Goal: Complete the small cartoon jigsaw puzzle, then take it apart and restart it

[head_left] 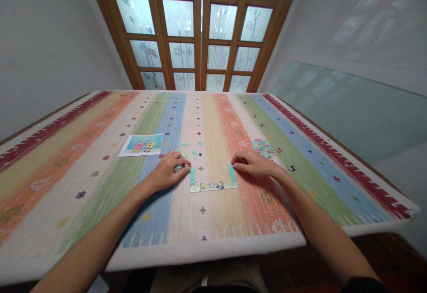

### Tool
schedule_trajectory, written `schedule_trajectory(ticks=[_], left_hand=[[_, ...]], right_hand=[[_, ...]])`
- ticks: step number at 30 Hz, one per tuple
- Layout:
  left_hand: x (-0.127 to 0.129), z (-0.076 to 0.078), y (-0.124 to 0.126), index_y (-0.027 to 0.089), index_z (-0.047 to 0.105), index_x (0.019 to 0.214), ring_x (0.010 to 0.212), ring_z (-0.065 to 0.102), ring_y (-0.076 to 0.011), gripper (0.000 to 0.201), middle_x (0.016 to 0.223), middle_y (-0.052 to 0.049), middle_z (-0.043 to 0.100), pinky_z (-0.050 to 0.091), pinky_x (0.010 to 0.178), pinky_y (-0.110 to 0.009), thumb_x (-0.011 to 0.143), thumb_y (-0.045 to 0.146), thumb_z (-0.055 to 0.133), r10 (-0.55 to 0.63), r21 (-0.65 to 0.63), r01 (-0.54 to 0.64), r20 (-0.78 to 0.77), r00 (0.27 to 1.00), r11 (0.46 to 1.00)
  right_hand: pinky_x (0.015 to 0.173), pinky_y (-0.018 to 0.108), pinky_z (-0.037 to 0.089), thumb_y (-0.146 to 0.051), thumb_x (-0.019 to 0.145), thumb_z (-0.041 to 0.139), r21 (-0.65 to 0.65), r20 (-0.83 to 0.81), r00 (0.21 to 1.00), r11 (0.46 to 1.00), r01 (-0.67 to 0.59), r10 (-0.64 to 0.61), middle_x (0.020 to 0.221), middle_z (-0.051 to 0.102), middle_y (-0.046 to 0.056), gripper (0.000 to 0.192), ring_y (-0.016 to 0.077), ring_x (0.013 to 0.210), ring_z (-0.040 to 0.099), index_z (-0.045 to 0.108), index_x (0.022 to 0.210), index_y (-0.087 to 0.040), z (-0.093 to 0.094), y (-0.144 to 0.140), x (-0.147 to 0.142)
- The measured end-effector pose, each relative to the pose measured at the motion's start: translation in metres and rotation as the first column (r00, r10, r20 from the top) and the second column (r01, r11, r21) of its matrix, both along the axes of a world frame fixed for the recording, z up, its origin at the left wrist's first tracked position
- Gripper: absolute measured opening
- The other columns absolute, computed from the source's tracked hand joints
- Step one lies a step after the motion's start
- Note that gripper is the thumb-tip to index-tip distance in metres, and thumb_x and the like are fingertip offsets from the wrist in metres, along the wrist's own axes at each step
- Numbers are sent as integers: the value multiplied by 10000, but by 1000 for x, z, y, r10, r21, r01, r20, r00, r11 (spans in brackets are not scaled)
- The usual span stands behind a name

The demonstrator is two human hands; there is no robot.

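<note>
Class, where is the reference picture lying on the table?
The reference picture lies flat on the striped tablecloth, beyond and left of the left hand.

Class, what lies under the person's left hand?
Under the left hand a small greenish puzzle piece peeks out on the striped tablecloth; the hand hides the rest of it.

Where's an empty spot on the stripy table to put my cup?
Bare cloth lies along the near table edge below the puzzle frame, and far left beyond the picture card. It is crowded around the left hand, right hand, loose pieces and piece pile.
</note>
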State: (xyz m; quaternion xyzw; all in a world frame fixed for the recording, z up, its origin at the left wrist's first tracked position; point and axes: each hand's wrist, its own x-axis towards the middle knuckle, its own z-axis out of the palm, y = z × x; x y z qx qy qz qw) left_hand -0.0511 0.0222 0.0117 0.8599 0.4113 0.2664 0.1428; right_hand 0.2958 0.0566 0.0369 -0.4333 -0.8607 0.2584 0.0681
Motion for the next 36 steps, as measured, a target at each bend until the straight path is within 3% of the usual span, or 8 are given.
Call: schedule_trajectory(ticks=[5, 15, 23, 36], left_hand=[[4, -5, -1, 204, 733, 966, 913, 554, -236, 177, 886, -52, 657, 450, 854, -393, 968, 304, 588, -18, -6, 18, -8, 1000, 1000], [4, -3, -1, 206, 702, 931, 918, 549, -233, 184, 881, -49, 643, 457, 876, -398, 980, 302, 553, -3, -37, 2, -18, 1000, 999], [0, -1, -2, 231, 694, 1005, 939, 552, -240, 237, 964, -47, 640, 471, 894, -409, 914, 448, 665, -11, -44, 10, -12, 1000, 999], [1, -2, -2, 214, 676, 941, 932, 542, -238, 230, 942, -43, 619, 470, 886, -396, 901, 441, 686, -43, -73, 41, -23, 999, 997]], right_hand=[[652, 304, 432, -328, 893, 648, -79, -41, 999, 997, 1, -4, 748, 678, 38, 140, 170, 675, 593, 653, 928, -192, 0, -1, -1], [625, 297, 404, -324, 828, 700, -85, -57, 998, 996, 6, -11, 736, 631, 11, 179, 160, 666, 561, 639, 943, -202, -6, 0, 2], [601, 289, 390, -418, 715, 836, -102, -60, 998, 995, -18, 12, 752, 616, -10, 411, 154, 663, 533, 641, 1005, -204, -2, -1, 3], [588, 296, 385, -383, 679, 842, -127, -69, 998, 992, -20, 11, 732, 606, -15, 414, 156, 644, 529, 624, 983, -207, -1, -4, 1]])
